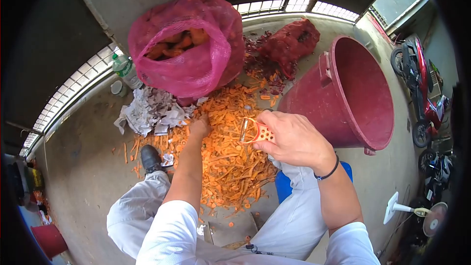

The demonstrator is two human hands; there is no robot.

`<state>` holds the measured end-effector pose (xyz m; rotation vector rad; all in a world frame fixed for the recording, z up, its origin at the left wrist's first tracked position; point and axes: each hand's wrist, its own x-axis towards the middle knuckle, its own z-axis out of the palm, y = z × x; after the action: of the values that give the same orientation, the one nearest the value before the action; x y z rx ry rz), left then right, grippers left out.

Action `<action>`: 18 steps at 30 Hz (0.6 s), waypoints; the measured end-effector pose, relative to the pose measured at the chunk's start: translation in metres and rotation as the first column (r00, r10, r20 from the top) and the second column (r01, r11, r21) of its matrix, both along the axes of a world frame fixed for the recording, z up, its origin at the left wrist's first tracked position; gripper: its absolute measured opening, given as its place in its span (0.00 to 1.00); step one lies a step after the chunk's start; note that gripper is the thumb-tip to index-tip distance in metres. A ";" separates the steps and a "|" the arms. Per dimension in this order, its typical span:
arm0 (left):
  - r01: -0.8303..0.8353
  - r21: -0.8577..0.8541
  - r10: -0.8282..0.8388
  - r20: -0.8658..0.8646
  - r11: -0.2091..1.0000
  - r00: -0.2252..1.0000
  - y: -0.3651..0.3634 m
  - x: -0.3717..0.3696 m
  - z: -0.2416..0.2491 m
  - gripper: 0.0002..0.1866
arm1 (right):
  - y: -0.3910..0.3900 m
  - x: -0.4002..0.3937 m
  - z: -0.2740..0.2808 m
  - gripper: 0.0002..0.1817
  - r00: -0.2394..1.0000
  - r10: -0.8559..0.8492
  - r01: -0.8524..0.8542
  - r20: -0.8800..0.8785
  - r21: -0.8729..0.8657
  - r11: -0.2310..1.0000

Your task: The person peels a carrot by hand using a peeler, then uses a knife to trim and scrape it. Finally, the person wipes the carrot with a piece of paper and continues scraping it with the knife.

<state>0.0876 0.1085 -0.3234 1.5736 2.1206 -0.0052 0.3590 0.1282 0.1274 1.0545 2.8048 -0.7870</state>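
My right hand (297, 140) is wrapped round a peeler (263, 132) with an orange-edged, perforated handle and a metal blade at its left end. It is raised over a wide heap of orange carrot peelings (230, 167) on the floor. My left hand (199, 126) reaches down to the far left part of the heap, close to crumpled paper (156, 110). Its fingers are partly hidden among the peelings, and I cannot make out whether they hold anything. Beyond it stands a pink mesh sack (221, 64) with unpeeled carrots (179, 44) showing in its opening.
A large dark-red bin (309, 88) stands to the right, tilted in view. Behind lies a red mesh sack (289, 44). A plastic bottle (123, 66) and a cup (117, 88) stand left of the pink sack. Motorbikes (426, 88) and a fan (434, 219) are at far right.
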 end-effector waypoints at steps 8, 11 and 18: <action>-0.661 -0.152 0.385 0.896 0.735 0.223 -0.027 -0.009 0.043 0.25 | 0.009 0.001 -0.008 0.21 0.999 0.030 -0.032 -0.045 -0.039 0.999; -0.497 -0.420 0.299 0.904 0.759 -0.307 -0.053 -0.028 0.105 0.26 | 0.012 0.002 -0.012 0.24 0.994 -0.066 0.064 -0.087 -0.028 0.998; -0.504 -0.392 0.262 0.914 0.770 -0.311 -0.043 -0.034 0.292 0.30 | -0.004 -0.019 -0.028 0.28 0.844 -0.363 0.272 -0.395 -0.268 0.924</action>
<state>0.0538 0.0652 -0.0316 0.2273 1.0337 1.2854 0.3397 0.1242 0.0997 1.4943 2.8237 -1.4869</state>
